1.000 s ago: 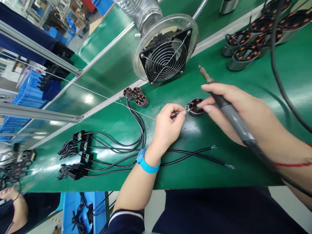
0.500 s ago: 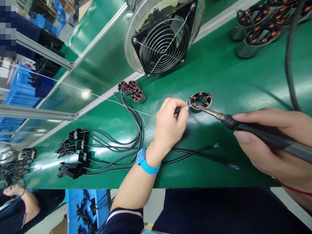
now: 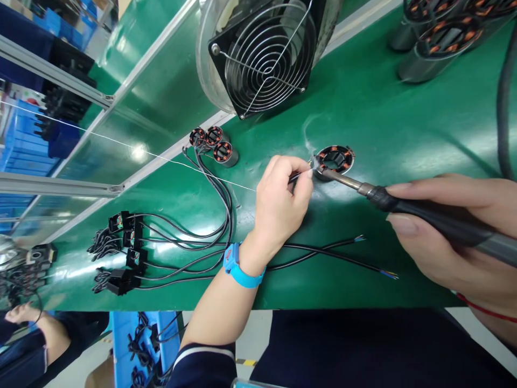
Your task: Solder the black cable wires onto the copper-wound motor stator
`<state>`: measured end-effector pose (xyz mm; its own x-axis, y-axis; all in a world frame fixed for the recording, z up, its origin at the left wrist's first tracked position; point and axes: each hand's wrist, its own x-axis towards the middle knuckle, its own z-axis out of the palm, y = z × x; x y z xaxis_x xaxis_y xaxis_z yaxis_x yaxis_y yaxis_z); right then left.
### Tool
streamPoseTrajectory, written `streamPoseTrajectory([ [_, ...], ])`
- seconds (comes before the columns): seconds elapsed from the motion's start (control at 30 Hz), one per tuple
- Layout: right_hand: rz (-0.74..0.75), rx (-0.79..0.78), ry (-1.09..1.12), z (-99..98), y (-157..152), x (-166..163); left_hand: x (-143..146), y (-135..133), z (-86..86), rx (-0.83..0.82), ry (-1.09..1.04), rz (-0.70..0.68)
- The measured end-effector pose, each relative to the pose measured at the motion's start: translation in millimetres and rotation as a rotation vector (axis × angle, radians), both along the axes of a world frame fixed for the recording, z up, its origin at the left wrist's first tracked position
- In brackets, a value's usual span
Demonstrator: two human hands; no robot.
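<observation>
The left hand [image 3: 283,202] rests on the green tabletop [image 3: 404,134] with its fingers [image 3: 301,175] pinched shut on a thin black wire [image 3: 294,177], whose bare end reaches to the edge of a small stator [image 3: 334,160]. The stator lies flat on the tabletop just in front of the fan [image 3: 266,54], its copper coils facing up. A wisp of smoke [image 3: 309,132] curls up from its left edge.

The right hand [image 3: 456,237] grips the dark handle of a soldering iron [image 3: 404,202], fingers closed around it. The metal tip of the iron lies against the left rim of the stator, right where the wire end meets it. A red string circles the right wrist; a blue wrist strap [image 3: 238,267] circles the left.

A fine solder thread [image 3: 141,152] runs from the far left across the tabletop towards the left hand. Left of that hand sit three small stators [image 3: 214,143] close together, their black cables [image 3: 222,215] trailing down to a cluster of black connectors [image 3: 125,248]. Two loose cables [image 3: 335,253] with stripped ends cross each other near the front edge, below the hands. Larger stators [image 3: 440,37] stand at the far right corner. Another person's hand [image 3: 20,315] shows at the lower left.
</observation>
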<state>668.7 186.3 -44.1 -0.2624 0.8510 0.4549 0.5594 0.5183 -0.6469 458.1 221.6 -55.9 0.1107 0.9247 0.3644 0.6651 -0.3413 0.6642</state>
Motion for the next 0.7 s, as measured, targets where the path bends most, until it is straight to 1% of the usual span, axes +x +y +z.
streamPoseTrajectory([
  [0.1,0.026,0.026,-0.017,1.1,-0.5,-2.4,0.3,0.2,-0.2,0.015,-0.030,-0.011],
  [0.2,0.051,0.047,-0.018,-0.5,0.6,-2.7,0.4,0.5,-0.5,-0.010,-0.047,-0.012],
  [0.3,0.039,0.066,0.019,-1.9,1.3,-1.0,0.4,0.6,-0.5,-0.037,-0.052,-0.010],
  [0.43,-0.015,0.052,0.032,5.1,1.1,-2.9,0.6,0.9,-0.6,-0.010,-0.067,-0.018],
  [0.57,-0.019,0.026,0.025,14.7,3.2,-5.7,0.9,1.8,-2.1,0.003,-0.058,-0.006],
  [0.7,-0.043,-0.017,0.021,15.3,5.5,-1.7,1.0,2.6,-4.1,-0.018,-0.031,0.019],
])
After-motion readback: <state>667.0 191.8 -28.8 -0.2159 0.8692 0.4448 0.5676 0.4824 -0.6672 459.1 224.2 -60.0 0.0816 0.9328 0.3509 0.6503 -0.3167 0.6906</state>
